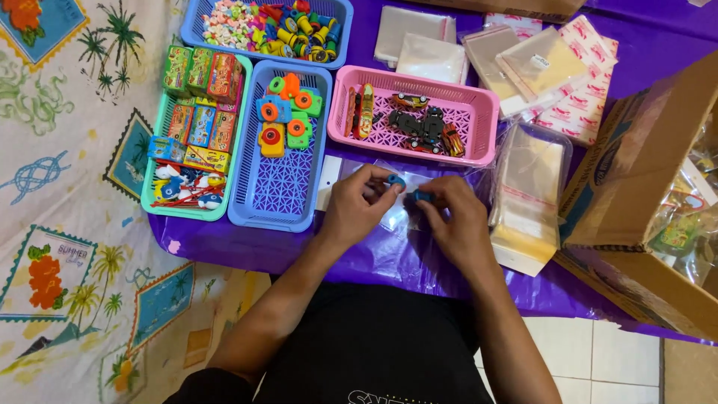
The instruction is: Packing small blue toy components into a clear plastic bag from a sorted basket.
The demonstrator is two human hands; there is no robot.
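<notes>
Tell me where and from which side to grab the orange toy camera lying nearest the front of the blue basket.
Take the orange toy camera by its two short sides, coming straight down from above. It lies flat on the blue basket floor with its round lens facing up. A green camera sits close on its right, so pinching across its near and far edges may be easier.

both hands meet over a clear bag on the purple sheet: left hand pinches a small blue toy, right hand another; pink basket just beyond.
</notes>
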